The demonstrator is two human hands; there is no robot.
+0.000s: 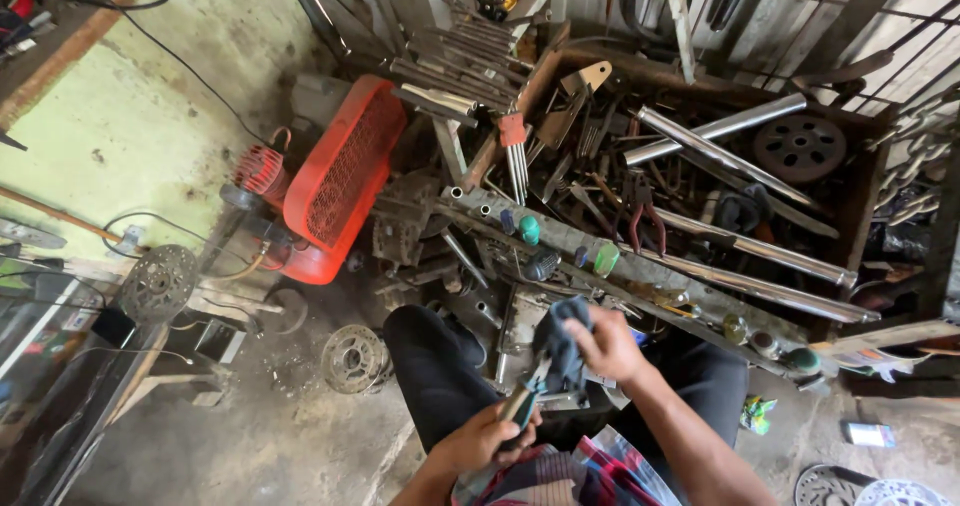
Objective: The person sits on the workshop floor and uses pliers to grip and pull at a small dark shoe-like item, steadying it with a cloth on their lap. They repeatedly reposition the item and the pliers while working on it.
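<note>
Pliers with green grips sit low in our lap, our left hand closed round the handles while our right hand clutches a dark rag over the head, above the cluttered tool rack and orange compressor.

Layout: compressor at ten o'clock of the hands; tool rack at twelve, tubes lying on it; sprocket at nine; brake disc left of knee
</note>
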